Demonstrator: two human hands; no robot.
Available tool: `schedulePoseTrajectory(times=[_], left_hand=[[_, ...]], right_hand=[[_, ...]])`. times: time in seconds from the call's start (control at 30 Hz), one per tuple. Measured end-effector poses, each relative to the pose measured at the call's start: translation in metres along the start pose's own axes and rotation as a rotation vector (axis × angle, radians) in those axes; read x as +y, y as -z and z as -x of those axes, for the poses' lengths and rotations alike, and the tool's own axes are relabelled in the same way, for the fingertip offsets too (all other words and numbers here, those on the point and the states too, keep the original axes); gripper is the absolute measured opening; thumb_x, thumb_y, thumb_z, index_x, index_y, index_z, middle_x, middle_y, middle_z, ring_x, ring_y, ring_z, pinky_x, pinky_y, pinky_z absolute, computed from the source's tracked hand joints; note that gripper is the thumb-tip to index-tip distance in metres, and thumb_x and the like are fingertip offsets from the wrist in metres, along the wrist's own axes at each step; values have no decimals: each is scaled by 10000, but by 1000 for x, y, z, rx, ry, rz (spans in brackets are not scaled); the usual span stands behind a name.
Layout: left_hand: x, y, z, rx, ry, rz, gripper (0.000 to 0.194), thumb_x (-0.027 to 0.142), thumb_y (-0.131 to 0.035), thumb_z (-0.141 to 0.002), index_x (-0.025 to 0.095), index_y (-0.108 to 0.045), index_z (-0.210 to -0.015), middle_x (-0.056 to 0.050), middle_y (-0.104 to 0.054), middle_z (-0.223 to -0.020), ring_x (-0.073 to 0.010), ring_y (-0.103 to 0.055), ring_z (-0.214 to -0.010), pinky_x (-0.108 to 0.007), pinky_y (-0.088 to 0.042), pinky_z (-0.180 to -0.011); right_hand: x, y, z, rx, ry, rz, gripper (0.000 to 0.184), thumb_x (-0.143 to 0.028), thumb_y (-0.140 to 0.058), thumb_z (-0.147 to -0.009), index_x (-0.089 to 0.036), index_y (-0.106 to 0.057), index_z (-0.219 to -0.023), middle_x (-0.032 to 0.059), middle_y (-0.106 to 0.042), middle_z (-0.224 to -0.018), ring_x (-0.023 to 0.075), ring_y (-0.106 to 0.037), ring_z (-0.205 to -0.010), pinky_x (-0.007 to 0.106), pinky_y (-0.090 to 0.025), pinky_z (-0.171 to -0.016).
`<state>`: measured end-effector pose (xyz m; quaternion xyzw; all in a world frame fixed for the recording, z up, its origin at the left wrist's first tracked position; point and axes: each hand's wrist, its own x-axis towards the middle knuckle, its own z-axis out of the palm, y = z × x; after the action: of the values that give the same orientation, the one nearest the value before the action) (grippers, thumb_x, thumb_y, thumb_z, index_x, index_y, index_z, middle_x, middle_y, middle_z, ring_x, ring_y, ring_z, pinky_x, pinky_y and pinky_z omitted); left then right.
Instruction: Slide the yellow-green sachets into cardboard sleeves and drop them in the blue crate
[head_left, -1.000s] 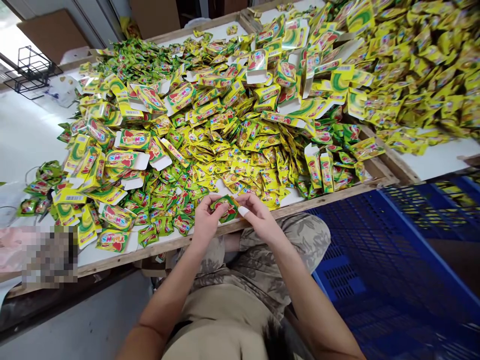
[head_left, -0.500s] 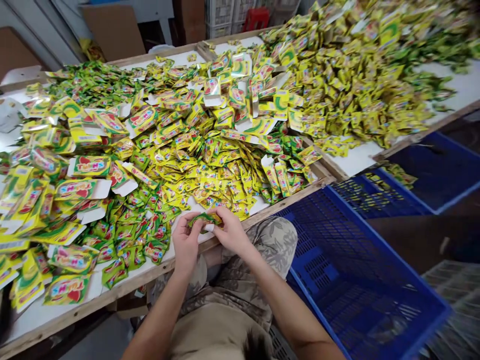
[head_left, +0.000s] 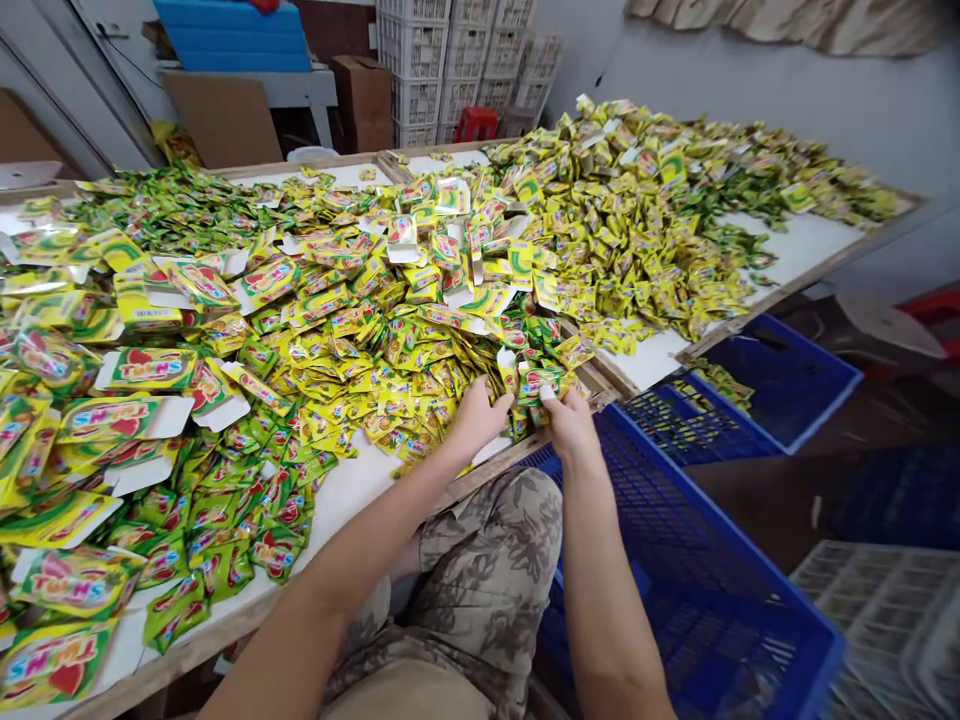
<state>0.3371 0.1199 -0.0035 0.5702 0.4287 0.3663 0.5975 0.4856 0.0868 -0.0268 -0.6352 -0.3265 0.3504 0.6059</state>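
Note:
My right hand (head_left: 574,420) is at the table's front edge, its thumb and fingers closed on a small green and yellow packet (head_left: 534,382). A white wrap shows on that thumb. My left hand (head_left: 480,418) reaches into the pile just to the left, thumb and forefinger apart, other fingers partly hidden; nothing shows held in it. Between the hands stands a small carton (head_left: 507,368) with a white open flap. Yellow sachets (head_left: 405,400) lie heaped by my left hand, and green sachets (head_left: 232,500) lie farther left.
Printed small cartons (head_left: 150,370) cover the table's left side. A larger heap of yellow sachets (head_left: 637,240) fills the far right section. A wooden rim (head_left: 487,470) edges the table. Below right stand a blue crate (head_left: 675,560) and another blue crate (head_left: 795,390).
Both hands have moved right and away from me, from together over a green sachet at the edge to apart beside the small cartons. The green sachet has left the hands. The view has turned right.

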Motion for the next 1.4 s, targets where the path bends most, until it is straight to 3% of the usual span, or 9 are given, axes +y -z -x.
schedulePoseTrajectory(times=[0.1,0.23,0.37,0.57,0.67,0.87,1.13,1.27,1.4], left_hand=[[6,1,-9,34,100,-196,348,349,-588,-863,142,-571,-1143,-130,-675,-1038,-164,-653,-666,-305,-516,-655],[12,29,13,85,-20,-337,276,394,-606,-853,150,-626,-981,-93,-686,-917,-213,-647,-839,-323,-499,-758],[17,58,44,210,-119,-251,347,401,-601,-867,157,-611,-1114,-107,-654,-1035,-208,-621,-915,-307,-497,-759],[26,129,89,560,-270,-477,417,377,-620,-865,178,-575,-1228,-107,-576,-1113,-221,-567,-1024,-361,-471,-906],[18,164,110,647,-248,-710,368,323,-627,-854,194,-602,-1198,-110,-559,-1164,-261,-503,-1149,-427,-399,-1025],[-14,183,126,468,-137,-930,583,233,-669,-777,212,-520,-1340,-147,-462,-1338,-323,-418,-1278,-493,-356,-1083],[-2,182,134,257,-34,-993,1117,525,-859,-558,207,-324,-1485,-234,-256,-1546,-444,-189,-1452,-609,-215,-1134],[21,175,152,335,-240,-844,984,591,-808,-609,234,-402,-1431,-189,-320,-1534,-386,-250,-1446,-563,-221,-1164],[23,156,154,272,-243,-411,595,443,-693,-813,202,-507,-1324,-135,-601,-1259,-242,-602,-1116,-384,-500,-964]], right_hand=[[2,-18,17,-17,-9,-145,459,-496,-729,-644,-208,-598,-977,76,-710,-1024,236,-671,-933,420,-546,-856],[-1,-42,46,-16,14,-355,403,-429,-772,-646,-219,-618,-954,44,-720,-1000,218,-674,-929,431,-523,-922],[-12,-77,69,-113,53,-462,337,-433,-742,-710,-231,-624,-952,46,-715,-1050,214,-661,-1010,440,-492,-982],[-25,-156,93,-484,-55,-517,357,-502,-711,-734,-254,-581,-955,25,-711,-1017,221,-672,-982,429,-548,-884],[-21,-178,99,-566,-92,-414,359,-472,-722,-738,-242,-584,-977,8,-705,-979,199,-670,-931,390,-553,-868],[-7,-152,95,-228,-25,-351,358,-442,-743,-717,-212,-576,-934,12,-678,-959,156,-641,-839,332,-547,-808],[-20,-113,101,-163,16,-253,302,-403,-740,-747,-215,-600,-937,8,-661,-941,145,-620,-831,304,-513,-818],[-23,-119,117,-303,-23,-237,302,-399,-737,-760,-235,-599,-973,8,-664,-961,164,-625,-882,322,-506,-856],[-28,-127,135,-485,-4,-212,304,-393,-713,-789,-249,-571,-1015,13,-653,-980,174,-617,-892,320,-509,-832]])
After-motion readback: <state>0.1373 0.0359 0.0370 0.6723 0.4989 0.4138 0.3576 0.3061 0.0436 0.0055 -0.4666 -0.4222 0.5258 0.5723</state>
